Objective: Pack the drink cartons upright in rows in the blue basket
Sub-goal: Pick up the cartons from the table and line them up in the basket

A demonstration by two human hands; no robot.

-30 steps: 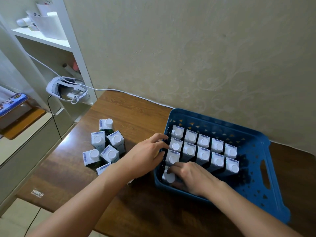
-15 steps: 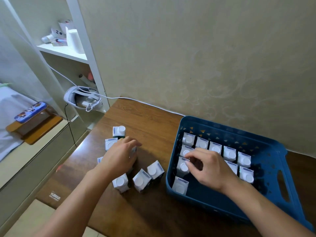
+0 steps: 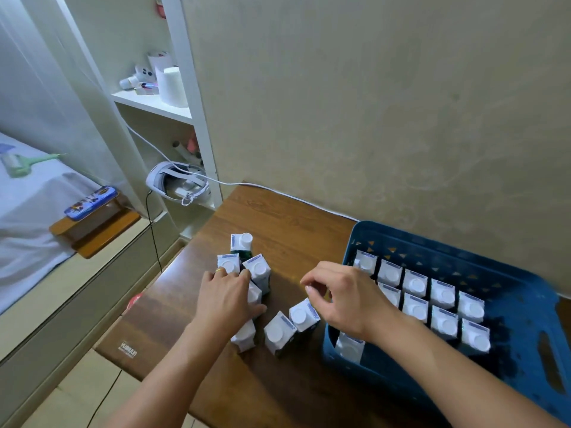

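The blue basket (image 3: 522, 274) sits at the right of the wooden table. Several white-capped drink cartons (image 3: 417, 284) stand upright in rows inside it, and one more carton (image 3: 350, 347) stands alone at its near left corner. Several loose cartons (image 3: 258, 268) stand on the table to the left of the basket. My left hand (image 3: 227, 301) lies over this group, with one carton (image 3: 254, 294) held between its forefinger and thumb. My right hand (image 3: 346, 299) hovers outside the basket's left rim, just above a tilted carton (image 3: 304, 315). Its fingers are bent downward and hold nothing.
A wall runs right behind the table and basket, with a white cable (image 3: 278, 193) along its foot. On the white shelf unit at the left lies a headset (image 3: 176, 183). The table's near left edge (image 3: 123, 344) drops to the floor; a bed lies further left.
My right hand has come out of the basket and moved left over the loose cartons. My left hand went from the basket's rim to the loose group and stays there.
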